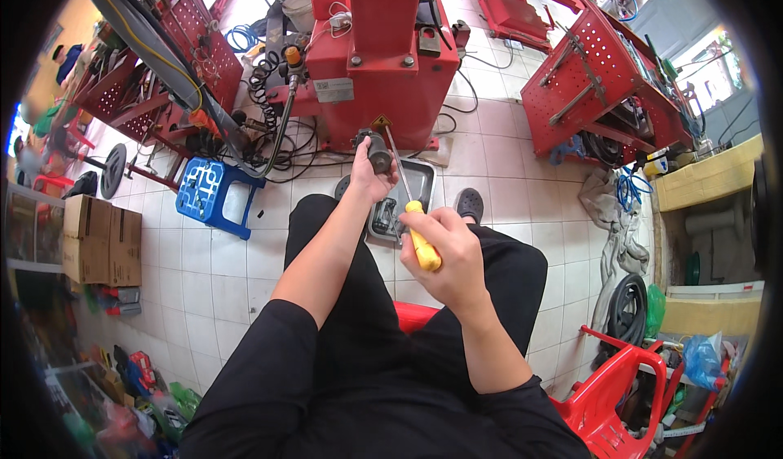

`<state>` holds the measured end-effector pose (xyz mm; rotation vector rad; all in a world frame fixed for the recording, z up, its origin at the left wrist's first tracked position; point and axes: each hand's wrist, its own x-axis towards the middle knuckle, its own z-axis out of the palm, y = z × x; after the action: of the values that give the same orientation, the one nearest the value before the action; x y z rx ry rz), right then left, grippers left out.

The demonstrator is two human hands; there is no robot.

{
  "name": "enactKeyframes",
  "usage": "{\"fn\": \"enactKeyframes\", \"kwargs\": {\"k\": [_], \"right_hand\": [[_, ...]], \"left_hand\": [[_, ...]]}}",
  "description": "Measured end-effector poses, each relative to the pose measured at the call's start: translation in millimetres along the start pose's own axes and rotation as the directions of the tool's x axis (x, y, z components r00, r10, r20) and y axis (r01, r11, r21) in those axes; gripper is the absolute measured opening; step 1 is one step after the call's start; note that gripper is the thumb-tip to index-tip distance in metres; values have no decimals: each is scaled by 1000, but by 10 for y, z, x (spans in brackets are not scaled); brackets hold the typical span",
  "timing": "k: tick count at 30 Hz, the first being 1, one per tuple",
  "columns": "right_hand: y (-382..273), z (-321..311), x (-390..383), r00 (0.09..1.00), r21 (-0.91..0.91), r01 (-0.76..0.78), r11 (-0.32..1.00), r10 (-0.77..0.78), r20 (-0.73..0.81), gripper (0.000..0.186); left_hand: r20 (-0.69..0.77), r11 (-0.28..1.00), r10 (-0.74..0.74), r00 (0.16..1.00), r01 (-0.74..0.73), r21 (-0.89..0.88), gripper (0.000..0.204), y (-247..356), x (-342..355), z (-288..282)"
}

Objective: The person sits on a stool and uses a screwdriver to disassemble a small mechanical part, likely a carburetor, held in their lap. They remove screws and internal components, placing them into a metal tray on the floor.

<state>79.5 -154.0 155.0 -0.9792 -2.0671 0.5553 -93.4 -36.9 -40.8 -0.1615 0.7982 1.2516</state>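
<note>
My left hand is closed around a dark, cylindrical metal part that looks like a small motor. It is held up over the far end of a grey metal tray on the floor between my feet. In my right hand is a screwdriver with a yellow handle, gripped in closed fingers. Its long shaft points away from me, and the tip reaches beside the metal part; whether they touch I cannot tell. Dark metal pieces lie in the tray, partly hidden by my hands.
A red machine base stands just beyond the tray, with hoses and cables around it. To the left is a blue plastic stool near cardboard boxes. A red perforated tool cart stands far right, a red chair near right.
</note>
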Motion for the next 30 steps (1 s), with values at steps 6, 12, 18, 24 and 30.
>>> {"fn": "enactKeyframes", "kwargs": {"k": [6,12,18,24,30], "right_hand": [[66,68,-14,999,60,33,998,-35,25,25],[125,50,-5,999,76,20,997,-22,24,24],[136,30,-4,1000,93,8,996,-11,29,23],[158,45,-11,999,109,1,994,-4,34,23],[132,20,-7,999,96,5,995,-10,45,23]], "left_hand": [[60,993,-67,996,72,-90,47,-6,39,21],[43,995,-89,995,91,-36,46,-47,45,47],[37,992,-114,993,115,-45,46,-54,79,23],[53,995,-99,994,101,-25,46,-58,81,16],[61,996,-88,994,90,-23,46,-69,69,44]]}}
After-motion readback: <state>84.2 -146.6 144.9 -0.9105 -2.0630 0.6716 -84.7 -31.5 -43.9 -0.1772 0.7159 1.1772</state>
